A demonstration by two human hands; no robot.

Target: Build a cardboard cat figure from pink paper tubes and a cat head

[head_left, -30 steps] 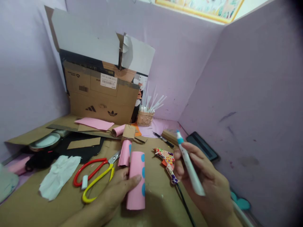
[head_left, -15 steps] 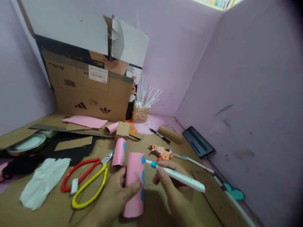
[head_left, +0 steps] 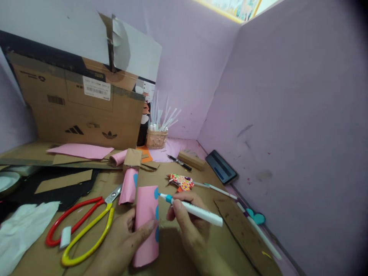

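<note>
A pink paper tube [head_left: 145,222] with blue spots along its right side lies on the cardboard-covered desk [head_left: 186,253]. My left hand [head_left: 120,245] wraps around its near left side, thumb laid across it. Closed around a white marker with a blue tip [head_left: 191,209], my right hand [head_left: 186,226] presses the tip against the tube's upper right edge, on a blue spot.
Red and yellow scissors [head_left: 80,226] lie to the left, a smaller pink roll [head_left: 128,186] just behind the tube. A patterned glue gun [head_left: 180,181], a black pen [head_left: 179,162], a phone [head_left: 220,166], a basket of sticks [head_left: 156,138] and a large cardboard box [head_left: 77,111] stand behind. White tissue [head_left: 20,234] lies far left.
My right hand came down from the air with the marker and set its tip on the tube's upper right edge. The view has shifted right. My left hand stayed on the tube.
</note>
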